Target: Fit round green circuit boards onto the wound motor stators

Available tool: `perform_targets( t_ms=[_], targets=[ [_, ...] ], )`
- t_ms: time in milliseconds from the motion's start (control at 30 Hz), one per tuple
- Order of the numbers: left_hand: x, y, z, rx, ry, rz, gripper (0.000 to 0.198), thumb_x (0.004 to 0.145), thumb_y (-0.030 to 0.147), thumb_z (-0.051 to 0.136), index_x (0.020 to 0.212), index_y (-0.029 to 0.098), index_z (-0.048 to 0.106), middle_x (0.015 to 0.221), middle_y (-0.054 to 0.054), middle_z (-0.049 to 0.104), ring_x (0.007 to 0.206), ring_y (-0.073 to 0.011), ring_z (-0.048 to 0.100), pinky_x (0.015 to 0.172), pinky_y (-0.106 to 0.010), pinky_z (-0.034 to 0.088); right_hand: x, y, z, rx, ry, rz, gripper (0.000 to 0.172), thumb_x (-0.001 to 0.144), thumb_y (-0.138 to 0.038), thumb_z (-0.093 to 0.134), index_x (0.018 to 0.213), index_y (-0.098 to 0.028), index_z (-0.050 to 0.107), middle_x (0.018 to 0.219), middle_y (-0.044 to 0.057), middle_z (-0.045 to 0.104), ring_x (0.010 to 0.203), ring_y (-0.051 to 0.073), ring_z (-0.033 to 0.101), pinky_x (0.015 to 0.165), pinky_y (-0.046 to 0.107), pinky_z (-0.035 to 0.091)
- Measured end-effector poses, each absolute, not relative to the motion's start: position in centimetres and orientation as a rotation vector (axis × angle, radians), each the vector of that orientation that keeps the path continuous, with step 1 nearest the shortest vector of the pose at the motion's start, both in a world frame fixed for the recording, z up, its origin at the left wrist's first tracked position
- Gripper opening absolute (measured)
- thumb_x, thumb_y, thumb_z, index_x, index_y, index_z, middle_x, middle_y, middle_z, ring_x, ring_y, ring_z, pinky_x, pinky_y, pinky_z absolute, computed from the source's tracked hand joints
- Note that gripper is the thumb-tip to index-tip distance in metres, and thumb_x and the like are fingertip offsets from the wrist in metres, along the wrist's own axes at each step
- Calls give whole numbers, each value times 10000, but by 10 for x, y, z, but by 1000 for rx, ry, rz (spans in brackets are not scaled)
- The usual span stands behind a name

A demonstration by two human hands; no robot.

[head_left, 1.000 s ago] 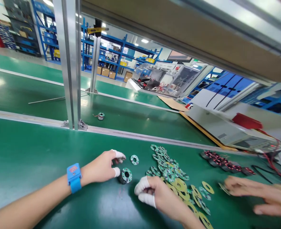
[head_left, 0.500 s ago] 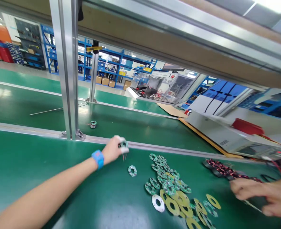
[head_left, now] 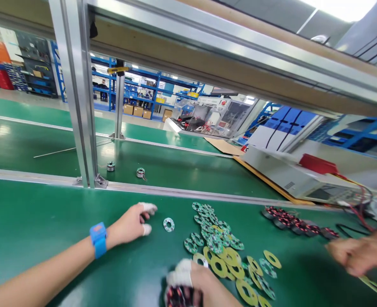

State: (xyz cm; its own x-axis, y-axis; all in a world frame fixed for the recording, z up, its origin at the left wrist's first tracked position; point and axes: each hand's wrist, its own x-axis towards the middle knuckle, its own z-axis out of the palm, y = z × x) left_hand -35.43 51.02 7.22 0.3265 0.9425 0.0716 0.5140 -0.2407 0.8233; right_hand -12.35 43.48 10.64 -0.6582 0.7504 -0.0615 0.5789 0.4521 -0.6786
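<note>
My left hand (head_left: pixel 133 224), with white finger cots on thumb and forefinger, is held open above the green bench, holding nothing. Just right of its fingertips lies a single ring-shaped green circuit board (head_left: pixel 168 224). At the bottom, my right hand (head_left: pixel 204 279), also in white cots and blurred, grips a motor stator (head_left: pixel 182 297) with dark reddish windings; the frame's lower edge cuts it off. Beyond my right hand spread a pile of ring circuit boards (head_left: pixel 214 244) and several yellow rings (head_left: pixel 219 266). A white ring (head_left: pixel 201 259) is partly covered by my hand.
Past the metal rail (head_left: pixel 175 194) stand two stators topped with boards, one left (head_left: pixel 110 166) and one right (head_left: pixel 140 172). A row of stators (head_left: pixel 284 219) lies at right, near a co-worker's hand (head_left: pixel 356 253) holding a yellow ring. An aluminium post (head_left: pixel 79 98) rises at left.
My left hand has let go of the board-topped stator, which now stands beyond the rail, and has drawn back left. My right hand has come into view with a stator.
</note>
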Motion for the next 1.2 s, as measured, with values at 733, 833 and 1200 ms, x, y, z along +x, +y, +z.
perform_targets(
  t_ms=[733,833,1200],
  targets=[
    [-357,462,77,1929,1059,638,867,603,32,557,1393,192,240,1226,-106,505,1125,-243,473,988,-393,363,-158,444,80,-1531,-2256,852,512,612,-166,664,1113,-234,579,829,17,561,679,167,497,667,309,429],
    [-356,461,72,1939,1200,679,982,573,108,668,1415,150,164,1276,-164,425,1187,-288,392,1012,-458,319,-156,450,77,-1510,-2231,875,281,653,-148,610,926,-189,662,688,-2,525,607,147,471,613,290,414],
    [-356,468,71,1914,1111,732,625,686,94,617,1285,167,452,1111,-71,609,994,-212,561,913,-328,422,-160,460,83,-649,-2612,100,376,836,-80,378,1072,-220,635,938,99,659,848,224,578,691,355,500]
  ],
)
